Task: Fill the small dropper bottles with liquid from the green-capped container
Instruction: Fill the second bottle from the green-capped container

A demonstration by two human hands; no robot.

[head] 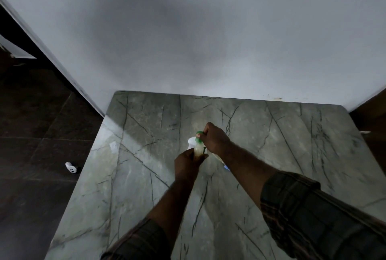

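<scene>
A clear container (pixel 198 150) of pale yellowish liquid stands upright near the middle of the marble table (pixel 146 176). My left hand (pixel 187 164) grips its body from the near side. My right hand (pixel 215 139) grips the green cap (pixel 198 135) on top. A white object (pixel 191 142) shows just behind the container, partly hidden. A small blue bit (pixel 227 168) peeks out under my right forearm. I cannot make out any dropper bottles clearly.
The table's far edge meets a white wall (pixel 188 40). Dark floor (pixel 31 134) lies to the left, with a small white device (pixel 71 167) on it near the table's left edge. A pale scrap (pixel 113 146) lies on the table's left part.
</scene>
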